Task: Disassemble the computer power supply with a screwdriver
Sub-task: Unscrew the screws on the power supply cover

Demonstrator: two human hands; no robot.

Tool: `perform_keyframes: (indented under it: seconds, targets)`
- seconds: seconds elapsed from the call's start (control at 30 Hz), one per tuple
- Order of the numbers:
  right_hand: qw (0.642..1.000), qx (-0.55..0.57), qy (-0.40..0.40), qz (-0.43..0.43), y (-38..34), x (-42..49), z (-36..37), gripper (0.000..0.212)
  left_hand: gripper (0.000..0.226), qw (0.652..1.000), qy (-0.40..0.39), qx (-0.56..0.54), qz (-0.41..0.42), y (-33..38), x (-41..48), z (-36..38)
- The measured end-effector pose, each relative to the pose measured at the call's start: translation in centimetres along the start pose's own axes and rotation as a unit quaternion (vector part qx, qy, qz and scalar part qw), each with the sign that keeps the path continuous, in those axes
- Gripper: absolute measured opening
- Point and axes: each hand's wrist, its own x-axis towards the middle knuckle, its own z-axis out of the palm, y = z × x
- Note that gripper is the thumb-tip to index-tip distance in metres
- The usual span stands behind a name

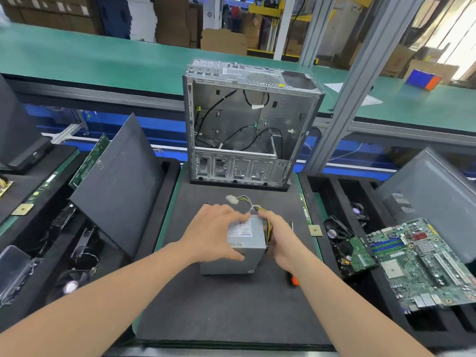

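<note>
One wide-angle head cam looks fwd & down from the person's eye level, close over the work mat (231, 305), w/ the conveyor belt (103, 55) farther off ahead.

Bright, even overhead light; daylight glare blows out the upper right corner; wide-angle bending curves the edges; shadows soft.

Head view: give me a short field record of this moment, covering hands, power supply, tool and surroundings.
power supply: grey metal box on the black mat, cover on
left hand: grips the box's top and near face
right hand: holds the box's right side, by the wires
white connector: lies on the mat behind the box
screwdriver: orange-handled, on the mat right of the box, not held
computer case: open, upright behind, cables inside
motherboard: in the right tray
</note>
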Motion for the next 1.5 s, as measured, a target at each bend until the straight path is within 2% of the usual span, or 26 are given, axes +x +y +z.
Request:
perform_keyframes:
  seconds: [0.1,0.17,0.2,0.23,0.3,0.37,0.4,0.43,0.6,0.77,1.0,1.33,1.5]
  targets:
    - [0.999,-0.036,0.038,-0.016,0.3,-0.3,1.2,0.064,0.097,0.999,0.016,0.009,0.029,-0.1,-0.4,0.3]
    - [0.997,-0.037,0.062,-0.031,1.0,-0.7,2.0,0.063,0.075,0.996,0.067,-0.054,0.022,0.0,-1.1,0.6]
    - [0.996,-0.032,0.072,-0.039,1.3,-0.8,2.3,0.066,0.059,0.987,0.116,-0.111,0.002,0.2,-1.4,1.0]
    - [0.995,-0.025,0.084,-0.050,1.7,-0.9,2.6,0.071,0.045,0.968,0.171,-0.181,-0.039,0.4,-1.7,1.4]
    - [0.990,-0.017,0.118,-0.076,2.1,-1.3,3.0,0.083,0.038,0.889,0.246,-0.343,-0.176,0.9,-2.3,2.2]
    - [0.985,-0.014,0.144,-0.098,2.2,-1.5,3.1,0.086,0.041,0.790,0.237,-0.478,-0.302,1.6,-2.7,2.6]
    - [0.984,-0.012,0.142,-0.106,2.3,-1.6,3.2,0.082,0.037,0.761,0.216,-0.513,-0.334,1.8,-2.7,2.7]
    - [0.985,-0.012,0.129,-0.112,2.4,-1.7,3.3,0.076,0.031,0.750,0.194,-0.528,-0.347,1.8,-2.7,2.8]
    - [0.992,-0.048,0.031,-0.114,2.2,-0.8,3.5,0.044,0.023,0.746,0.143,-0.559,-0.332,1.4,-2.3,2.3]
    - [0.995,-0.053,-0.015,-0.086,2.1,-0.7,2.8,0.052,0.025,0.757,0.115,-0.558,-0.319,1.0,-2.2,2.4]
    - [0.994,-0.055,-0.078,-0.049,1.6,-0.7,1.8,0.058,0.028,0.745,0.084,-0.586,-0.307,0.5,-2.3,2.3]
    - [0.993,-0.036,-0.111,-0.030,1.2,-0.7,1.2,0.062,0.038,0.730,0.060,-0.602,-0.318,0.1,-2.4,2.0]
    - [0.997,-0.051,-0.046,-0.037,1.5,-0.8,2.1,0.057,0.043,0.723,0.060,-0.602,-0.333,0.3,-2.5,1.8]
